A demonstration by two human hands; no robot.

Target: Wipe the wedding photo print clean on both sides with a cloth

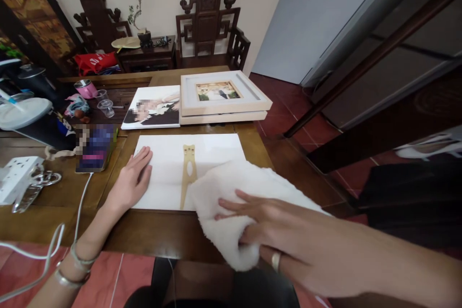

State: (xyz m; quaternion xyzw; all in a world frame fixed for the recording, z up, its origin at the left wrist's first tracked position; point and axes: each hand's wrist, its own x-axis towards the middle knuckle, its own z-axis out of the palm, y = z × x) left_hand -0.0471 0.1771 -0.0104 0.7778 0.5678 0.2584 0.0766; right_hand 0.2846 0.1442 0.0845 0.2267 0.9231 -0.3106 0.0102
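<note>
A white rectangular panel [162,163] lies flat near the table's front edge, with a tan, long, tapering piece [188,168] on its face that has an oval hole and small holes at its wide end. My left hand [135,178] rests on the panel's left edge, fingers stretched out. A white fluffy cloth [231,192] covers the panel's lower right corner and hangs over the front edge. My right hand [263,221] is on the cloth, thumb side tucked into its fold and the other fingers spread over it.
Behind the panel lie a photo print [155,106] and stacked wooden picture frames [224,96]. On the left are a phone [96,149] with a white cable, a large lidded cup [32,118], a power strip [18,178], a hair claw clip [36,185] and a pink mug [85,88].
</note>
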